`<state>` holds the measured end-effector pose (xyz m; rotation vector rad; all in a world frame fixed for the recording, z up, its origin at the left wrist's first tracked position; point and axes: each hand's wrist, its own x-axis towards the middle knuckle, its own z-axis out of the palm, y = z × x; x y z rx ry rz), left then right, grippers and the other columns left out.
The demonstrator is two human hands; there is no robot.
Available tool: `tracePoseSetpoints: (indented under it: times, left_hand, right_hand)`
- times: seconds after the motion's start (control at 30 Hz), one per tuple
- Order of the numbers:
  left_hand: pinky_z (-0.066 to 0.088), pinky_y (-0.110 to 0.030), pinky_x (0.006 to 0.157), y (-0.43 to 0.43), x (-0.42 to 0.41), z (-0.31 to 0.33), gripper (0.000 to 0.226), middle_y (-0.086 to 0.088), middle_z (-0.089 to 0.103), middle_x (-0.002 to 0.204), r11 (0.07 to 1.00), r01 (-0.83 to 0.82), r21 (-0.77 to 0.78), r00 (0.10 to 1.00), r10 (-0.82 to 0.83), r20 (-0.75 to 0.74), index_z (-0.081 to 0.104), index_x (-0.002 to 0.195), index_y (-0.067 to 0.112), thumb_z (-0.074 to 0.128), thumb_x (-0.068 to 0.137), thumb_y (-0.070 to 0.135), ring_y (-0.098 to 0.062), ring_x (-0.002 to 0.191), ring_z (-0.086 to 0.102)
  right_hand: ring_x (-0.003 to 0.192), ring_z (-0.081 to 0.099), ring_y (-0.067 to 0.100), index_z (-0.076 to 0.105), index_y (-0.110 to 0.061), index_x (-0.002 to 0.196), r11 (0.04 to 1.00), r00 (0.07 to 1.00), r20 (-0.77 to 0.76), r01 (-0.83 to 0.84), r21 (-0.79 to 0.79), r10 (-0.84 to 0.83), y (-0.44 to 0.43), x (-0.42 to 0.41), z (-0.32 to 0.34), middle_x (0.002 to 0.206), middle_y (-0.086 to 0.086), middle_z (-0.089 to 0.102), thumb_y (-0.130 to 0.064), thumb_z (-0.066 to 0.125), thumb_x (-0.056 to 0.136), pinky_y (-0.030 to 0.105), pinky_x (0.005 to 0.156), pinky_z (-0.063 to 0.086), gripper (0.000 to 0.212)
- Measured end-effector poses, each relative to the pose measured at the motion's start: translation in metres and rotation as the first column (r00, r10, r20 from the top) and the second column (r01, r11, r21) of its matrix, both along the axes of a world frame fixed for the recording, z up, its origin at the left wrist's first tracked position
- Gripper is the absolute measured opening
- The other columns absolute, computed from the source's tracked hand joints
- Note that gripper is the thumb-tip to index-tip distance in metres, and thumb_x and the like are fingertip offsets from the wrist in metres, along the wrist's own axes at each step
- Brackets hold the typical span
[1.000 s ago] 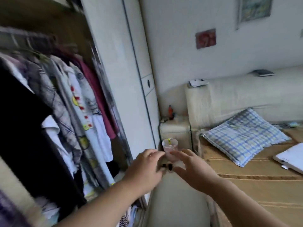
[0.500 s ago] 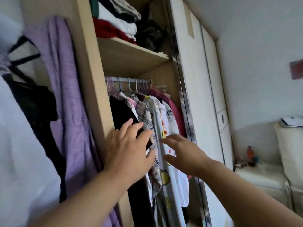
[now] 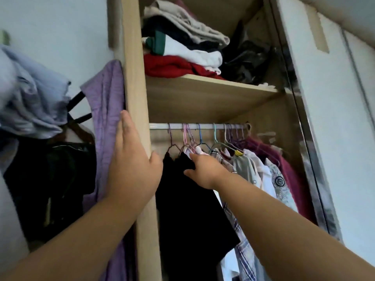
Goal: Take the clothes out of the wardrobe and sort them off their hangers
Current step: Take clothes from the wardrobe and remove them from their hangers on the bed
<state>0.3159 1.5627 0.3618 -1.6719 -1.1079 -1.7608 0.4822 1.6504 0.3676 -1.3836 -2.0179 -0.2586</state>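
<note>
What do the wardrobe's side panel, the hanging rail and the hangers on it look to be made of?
Side panel: light wood-look board, matte with faint grain; probably laminate, though that is not certain. Hanging rail: metal, going by its pale silvery sheen. Hangers: thin wire, seemingly plastic-coated given the pink, blue and teal colours; too blurred to confirm.

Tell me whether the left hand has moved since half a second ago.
Yes. The left hand shifted left, off the black garment, onto the wardrobe's side panel.
</note>
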Motion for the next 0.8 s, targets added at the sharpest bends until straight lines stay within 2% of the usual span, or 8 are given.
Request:
tracePoseSetpoints:
  times: [0.1, 0.2, 0.27, 0.33, 0.43, 0.57, 0.63, 0.8]
  left_hand:
    - [0.020, -0.025, 0.109, 0.002, -0.001, 0.000, 0.091, -0.007, 0.020, 0.156, 0.999, -0.046, 0.026, 0.999, 0.046, -0.001, 0.005, 0.151, 0.018, 0.061, 0.080, 0.011, -0.019, 0.140, 0.021]
    - [0.013, -0.012, 0.106, 0.002, -0.003, 0.001, 0.093, -0.003, 0.016, 0.157, 0.997, -0.074, 0.017, 0.997, 0.074, -0.015, 0.003, 0.151, 0.019, 0.060, 0.079, 0.011, -0.012, 0.141, 0.017]
    - [0.010, -0.006, 0.102, 0.002, -0.003, 0.000, 0.093, -0.003, 0.018, 0.157, 0.994, -0.106, 0.023, 0.994, 0.106, -0.017, 0.005, 0.151, 0.017, 0.061, 0.077, 0.011, -0.009, 0.139, 0.017]
    - [0.009, -0.003, 0.100, 0.002, -0.003, 0.000, 0.092, -0.005, 0.022, 0.155, 0.992, -0.123, 0.034, 0.992, 0.124, -0.011, 0.007, 0.151, 0.016, 0.062, 0.077, 0.010, -0.009, 0.137, 0.019]
    - [0.005, 0.006, 0.094, 0.001, -0.003, 0.000, 0.094, -0.003, 0.024, 0.155, 0.991, -0.133, 0.033, 0.991, 0.133, -0.013, 0.006, 0.152, 0.017, 0.062, 0.077, 0.008, -0.007, 0.135, 0.019]
    - [0.010, -0.001, 0.096, -0.002, -0.002, -0.001, 0.094, -0.001, 0.026, 0.154, 0.989, -0.142, 0.028, 0.990, 0.143, -0.016, 0.003, 0.152, 0.020, 0.062, 0.078, 0.011, -0.007, 0.134, 0.021]
    - [0.012, -0.003, 0.096, -0.004, 0.000, -0.001, 0.094, -0.001, 0.026, 0.154, 0.988, -0.154, 0.022, 0.988, 0.154, -0.007, 0.003, 0.152, 0.021, 0.061, 0.079, 0.012, -0.008, 0.134, 0.022]
    - [0.011, -0.002, 0.095, -0.008, 0.003, 0.000, 0.093, -0.005, 0.024, 0.155, 0.984, -0.178, -0.014, 0.984, 0.177, -0.006, 0.002, 0.152, 0.017, 0.060, 0.080, 0.009, -0.012, 0.134, 0.022]
  right_hand:
    - [0.118, 0.050, 0.031, 0.054, -0.008, 0.123, 0.997, 0.998, 0.007, 0.060, 0.039, -0.061, 0.029, -0.010, 0.009, 0.123, 0.014, 0.058, -0.038, 0.053, 0.093, 0.032, 0.097, 0.035, 0.043]
    - [0.118, 0.053, 0.026, 0.055, -0.004, 0.123, 0.984, 0.983, 0.063, 0.167, 0.056, -0.171, 0.057, -0.021, 0.010, 0.125, 0.014, 0.059, -0.025, 0.041, 0.098, 0.036, 0.106, 0.030, 0.036]
    - [0.117, 0.054, 0.027, 0.057, -0.002, 0.121, 0.986, 0.986, 0.013, 0.166, -0.011, -0.166, 0.067, -0.026, 0.013, 0.125, 0.015, 0.059, -0.019, 0.039, 0.097, 0.039, 0.102, 0.037, 0.035]
    - [0.125, 0.049, 0.028, 0.056, -0.003, 0.126, 0.990, 0.990, -0.024, 0.137, -0.029, -0.138, 0.072, -0.027, 0.018, 0.132, 0.013, 0.055, -0.022, 0.040, 0.097, 0.039, 0.107, 0.032, 0.039]
    - [0.123, 0.050, 0.026, 0.058, -0.006, 0.123, 0.993, 0.986, -0.117, 0.122, 0.002, -0.121, 0.074, -0.024, 0.025, 0.128, 0.011, 0.058, -0.010, 0.038, 0.093, 0.034, 0.107, 0.031, 0.036]
    - [0.106, 0.061, 0.033, 0.063, -0.002, 0.106, 0.993, 0.972, -0.222, 0.095, 0.071, -0.077, 0.066, -0.013, 0.037, 0.110, 0.018, 0.067, -0.003, 0.046, 0.086, 0.033, 0.086, 0.045, 0.027]
    - [0.101, 0.062, 0.035, 0.063, -0.001, 0.103, 0.992, 0.967, -0.247, 0.088, 0.091, -0.063, 0.059, -0.005, 0.040, 0.107, 0.021, 0.067, -0.004, 0.047, 0.087, 0.032, 0.077, 0.046, 0.023]
    - [0.101, 0.060, 0.036, 0.060, -0.002, 0.105, 0.993, 0.967, -0.247, 0.082, 0.084, -0.059, 0.042, 0.008, 0.050, 0.109, 0.022, 0.065, -0.003, 0.044, 0.088, 0.032, 0.074, 0.043, 0.024]
